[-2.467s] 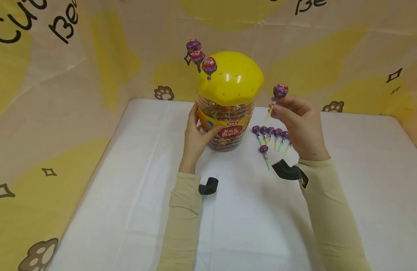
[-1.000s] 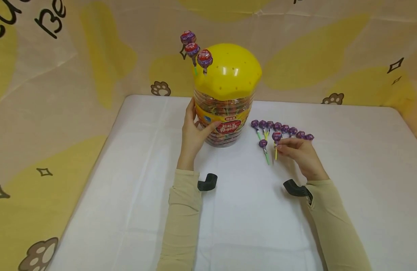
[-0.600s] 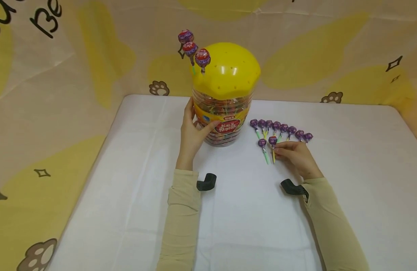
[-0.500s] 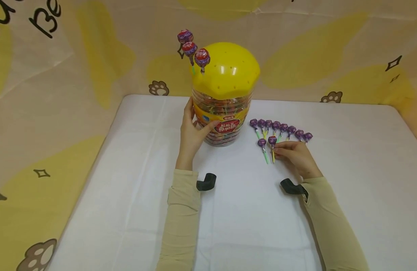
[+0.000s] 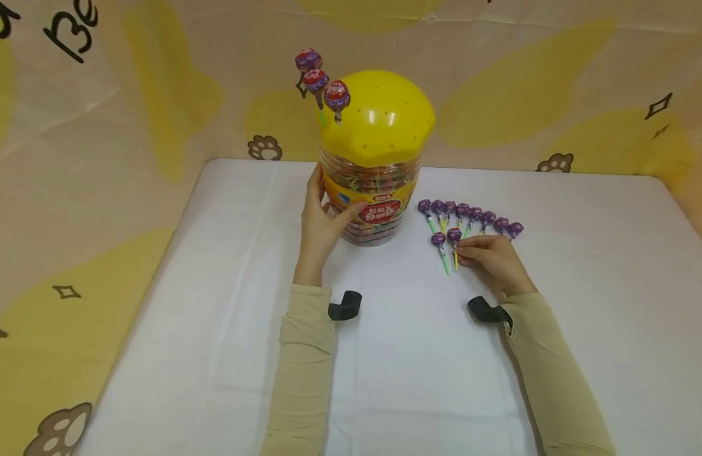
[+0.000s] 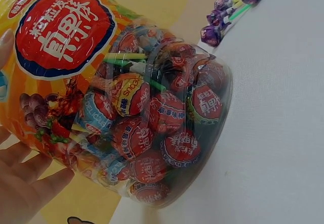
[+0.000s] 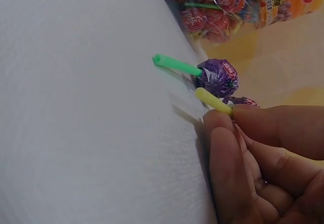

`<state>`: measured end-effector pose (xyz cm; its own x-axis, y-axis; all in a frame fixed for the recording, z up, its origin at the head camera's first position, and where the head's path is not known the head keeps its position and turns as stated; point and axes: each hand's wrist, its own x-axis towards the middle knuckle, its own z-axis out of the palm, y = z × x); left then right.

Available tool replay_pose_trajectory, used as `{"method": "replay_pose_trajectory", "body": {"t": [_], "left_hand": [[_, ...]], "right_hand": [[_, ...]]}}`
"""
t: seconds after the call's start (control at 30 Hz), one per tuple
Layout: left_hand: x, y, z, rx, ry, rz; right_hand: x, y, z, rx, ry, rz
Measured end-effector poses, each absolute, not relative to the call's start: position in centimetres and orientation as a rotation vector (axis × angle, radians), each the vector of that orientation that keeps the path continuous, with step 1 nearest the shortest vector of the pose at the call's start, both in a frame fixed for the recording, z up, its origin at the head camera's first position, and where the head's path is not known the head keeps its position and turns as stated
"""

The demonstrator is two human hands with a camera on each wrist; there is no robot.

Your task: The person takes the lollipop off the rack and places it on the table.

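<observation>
My right hand (image 5: 493,258) pinches the yellow stick of a purple-wrapped lollipop (image 5: 454,235), low over the white table. Thumb and fingertips close on that stick (image 7: 207,98) in the right wrist view. Just left of it lies a green-stick lollipop (image 5: 438,239), also wrapped in purple. My left hand (image 5: 321,231) holds the side of a big clear jar (image 5: 379,212), thumb across the label and fingers round the far side. Wrapped lollipops (image 6: 152,128) fill the jar. Its lid is a yellow lemon-shaped dome (image 5: 379,114), and three lollipops (image 5: 337,95) stick up at its left.
Behind the right hand, a row of several purple lollipops (image 5: 474,214) lies on the white tabletop (image 5: 408,367), heads toward the back. A printed yellow-and-beige cloth (image 5: 499,95) hangs behind the table and along its left side. A dark mount (image 5: 486,310) juts from each wrist.
The right hand has brought its lollipop down from beside the jar to the table, next to the green-stick one. The left hand keeps its hold on the jar. The whole view has shifted slightly.
</observation>
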<state>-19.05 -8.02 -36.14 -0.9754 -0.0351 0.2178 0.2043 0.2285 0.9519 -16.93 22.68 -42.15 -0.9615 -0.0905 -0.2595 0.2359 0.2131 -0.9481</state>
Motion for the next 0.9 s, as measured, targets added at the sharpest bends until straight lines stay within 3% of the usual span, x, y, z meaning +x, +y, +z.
{"method": "replay_pose_trajectory", "body": {"t": [0.9], "left_hand": [[-19.1, -8.13, -36.19, -0.149, -2.31, -1.836]], "right_hand": [[-16.64, 22.32, -41.45, 0.165, 2.595, -1.438]]}}
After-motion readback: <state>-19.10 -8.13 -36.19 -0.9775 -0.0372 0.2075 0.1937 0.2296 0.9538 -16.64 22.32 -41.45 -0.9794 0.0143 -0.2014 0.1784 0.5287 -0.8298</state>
